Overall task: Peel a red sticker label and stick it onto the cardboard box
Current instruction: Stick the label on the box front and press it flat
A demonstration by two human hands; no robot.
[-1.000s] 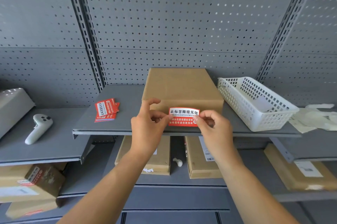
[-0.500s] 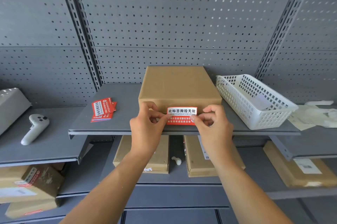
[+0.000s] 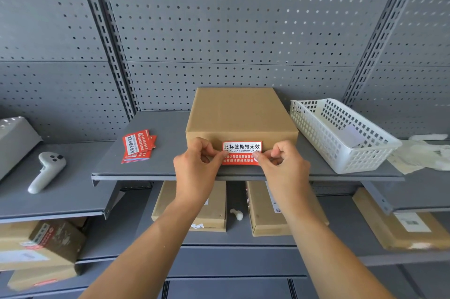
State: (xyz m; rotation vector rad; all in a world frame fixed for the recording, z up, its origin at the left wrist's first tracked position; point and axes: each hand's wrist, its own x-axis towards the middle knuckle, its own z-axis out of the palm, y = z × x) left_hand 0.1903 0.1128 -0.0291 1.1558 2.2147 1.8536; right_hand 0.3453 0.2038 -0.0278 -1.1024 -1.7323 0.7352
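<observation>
Left hand (image 3: 194,167) and right hand (image 3: 283,167) pinch opposite ends of the sticker (image 3: 241,153). Between them, it lies against the box (image 3: 241,116) front.

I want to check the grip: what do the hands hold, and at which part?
The red sticker, against the box front: left hand pinches its left end, right hand its right end.

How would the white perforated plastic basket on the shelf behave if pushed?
The white perforated plastic basket looks nearly empty and thin-walled, so probably light. It would likely slide easily on the smooth grey metal shelf. Being low and wide, it seems unlikely to tip.
</observation>
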